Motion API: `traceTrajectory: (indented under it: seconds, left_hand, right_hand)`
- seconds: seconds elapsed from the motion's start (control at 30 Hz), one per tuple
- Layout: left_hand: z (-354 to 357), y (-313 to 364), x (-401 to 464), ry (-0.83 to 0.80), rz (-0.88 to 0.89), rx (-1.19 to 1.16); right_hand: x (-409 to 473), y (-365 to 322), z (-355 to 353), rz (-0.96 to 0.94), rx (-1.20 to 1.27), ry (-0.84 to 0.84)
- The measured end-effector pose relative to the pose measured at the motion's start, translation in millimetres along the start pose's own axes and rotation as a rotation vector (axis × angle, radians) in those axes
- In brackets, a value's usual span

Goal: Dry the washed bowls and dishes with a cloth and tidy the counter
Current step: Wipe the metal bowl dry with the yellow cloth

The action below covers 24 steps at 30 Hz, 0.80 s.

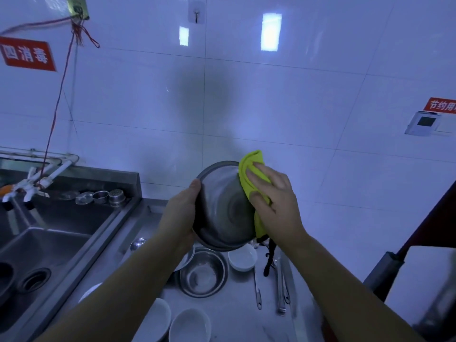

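Note:
A steel bowl [223,208] is held up above the counter, tilted on its side with its outer bottom turned toward me. My left hand [181,218] grips its left rim. My right hand [274,201] presses a yellow cloth [251,174] against the bowl's right side. On the steel counter [234,317] below stand another steel bowl [202,272], a small white bowl [243,259], and two more white bowls [190,325] [155,317] near the front edge.
A steel sink [49,245] lies to the left with white taps [29,183] and small metal strainers [98,196] behind it. Long metal utensils [281,287] lie right of the bowls. A ladle [138,243] rests by the sink edge. A white tiled wall [246,107] rises behind.

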State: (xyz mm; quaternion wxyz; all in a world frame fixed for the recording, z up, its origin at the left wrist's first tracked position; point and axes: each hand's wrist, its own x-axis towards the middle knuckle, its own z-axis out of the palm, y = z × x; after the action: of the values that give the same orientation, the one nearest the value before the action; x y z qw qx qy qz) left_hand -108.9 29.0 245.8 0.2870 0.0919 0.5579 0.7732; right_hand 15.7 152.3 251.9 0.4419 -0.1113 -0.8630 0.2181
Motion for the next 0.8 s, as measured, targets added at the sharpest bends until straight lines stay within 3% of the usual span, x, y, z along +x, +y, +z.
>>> traceTrajectory:
  seconds: [0.1,0.27,0.33,0.47,0.63,0.7,0.8]
  left_hand:
    - [4,-6,-6,0.008,0.070,0.094]
    - [7,-6,-15,-0.217,-0.088,-0.166]
    - [6,-6,-15,-0.195,-0.091,-0.196]
    - [3,1,-13,-0.102,-0.031,-0.164]
    - [0,6,-3,-0.028,-0.062,-0.246]
    - [0,5,0,-0.072,-0.103,-0.319]
    - [4,2,2,-0.122,-0.189,-0.481]
  right_hand:
    - [21,-13,-6,0.017,-0.046,-0.160]
    - [14,-32,9,-0.277,-0.409,-0.261]
    - [14,-29,9,-0.304,-0.401,-0.253]
    - [21,-6,-1,-0.078,0.012,-0.193]
    - [7,8,-1,0.343,0.555,0.020]
    - [-6,9,2,0.421,0.618,0.124]
    - [-29,2,21,0.349,0.433,0.247]
